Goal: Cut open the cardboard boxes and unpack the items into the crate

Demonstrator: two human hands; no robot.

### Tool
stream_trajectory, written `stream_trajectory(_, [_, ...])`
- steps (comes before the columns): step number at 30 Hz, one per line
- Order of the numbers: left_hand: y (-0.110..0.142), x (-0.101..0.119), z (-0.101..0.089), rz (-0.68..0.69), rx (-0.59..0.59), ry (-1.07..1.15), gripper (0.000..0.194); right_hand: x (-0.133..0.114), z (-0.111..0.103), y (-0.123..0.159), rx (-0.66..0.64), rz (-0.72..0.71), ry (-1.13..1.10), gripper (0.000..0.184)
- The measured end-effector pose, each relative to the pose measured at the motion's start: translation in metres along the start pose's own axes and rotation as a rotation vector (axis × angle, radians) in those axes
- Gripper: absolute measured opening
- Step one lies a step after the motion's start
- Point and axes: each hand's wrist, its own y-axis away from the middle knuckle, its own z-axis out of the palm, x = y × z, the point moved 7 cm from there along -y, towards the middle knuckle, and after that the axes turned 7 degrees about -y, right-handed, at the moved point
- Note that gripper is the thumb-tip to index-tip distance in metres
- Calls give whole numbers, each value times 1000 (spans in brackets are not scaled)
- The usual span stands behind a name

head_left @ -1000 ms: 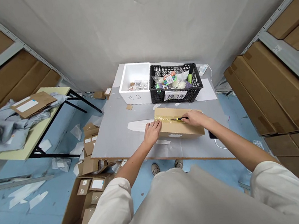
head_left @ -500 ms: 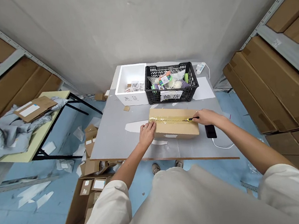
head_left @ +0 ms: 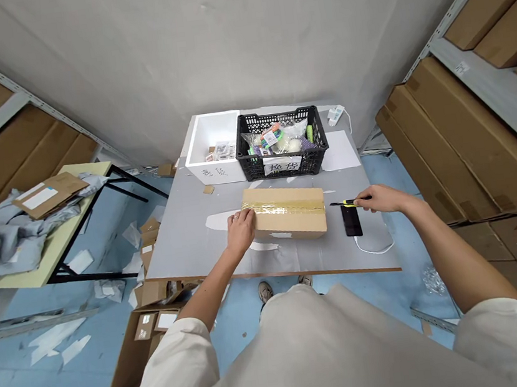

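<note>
A taped cardboard box [head_left: 290,221] lies on the grey table, with shiny yellowish tape along its top. My left hand [head_left: 241,228] grips the box at its left end, fingers over the upper edge. To the right of the box, my right hand [head_left: 376,198] is closed around a yellow and black utility knife [head_left: 350,203]. Its dark blade is out, points left and is apart from the box. Beneath the knife and right hand lies a black phone [head_left: 351,221] with a white cable.
Behind the box stand a white foam bin [head_left: 218,172] and a black plastic crate [head_left: 284,168] of bagged goods. A power strip [head_left: 335,115] lies at the back right. Left is a side table [head_left: 37,271] with grey bags; cartons line shelves on both sides.
My right hand has drawn the utility knife right, off the box's taped top and over the phone. My left hand stays on the box. The view has shifted slightly.
</note>
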Motion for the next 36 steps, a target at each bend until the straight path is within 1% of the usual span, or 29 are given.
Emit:
stream_trajectory(2, [-9,21,-10,0,8,32,45,8,4,3,-18,-7,-150,47])
stream_trajectory(3, [-15,37,-13,44,-2,62,44,11,8,3,-19,-14,-212,49])
stream_trajectory(4, [-20,58,-15,133,-33,100,49,14,12,2,-15,-23,-262,50])
stream_trajectory(6, [-28,101,-14,339,-122,158,74,18,21,-1,-11,-44,-336,51])
stream_trajectory(7, [-31,119,-14,405,-151,159,84,19,25,-3,-15,-54,-366,51])
stream_trajectory(8, [-35,133,-12,444,-170,146,91,21,30,-5,-24,-63,-392,51])
stream_trajectory(10, [-44,150,-9,451,-196,98,95,25,36,-8,-46,-80,-427,51])
stream_trajectory(12, [-51,157,-5,420,-207,59,92,29,38,-11,-62,-93,-433,52])
stream_trajectory(15, [-60,159,0,387,-223,32,86,34,37,-14,-57,-107,-422,54])
stream_trajectory(20, [-66,163,8,387,-257,11,82,38,39,-21,-98,-96,-411,57])
stream_trajectory(25, [-63,165,5,411,-205,6,88,34,38,-33,-169,-117,-378,58])
stream_trajectory(30, [-58,164,1,401,-176,19,85,17,33,-49,-255,-196,-250,54])
stream_trajectory(33, [-57,162,0,378,-189,22,84,17,40,-52,-314,-163,-260,55])
stream_trajectory(36, [-55,162,-3,386,-184,55,84,26,48,-44,-344,-118,-329,58])
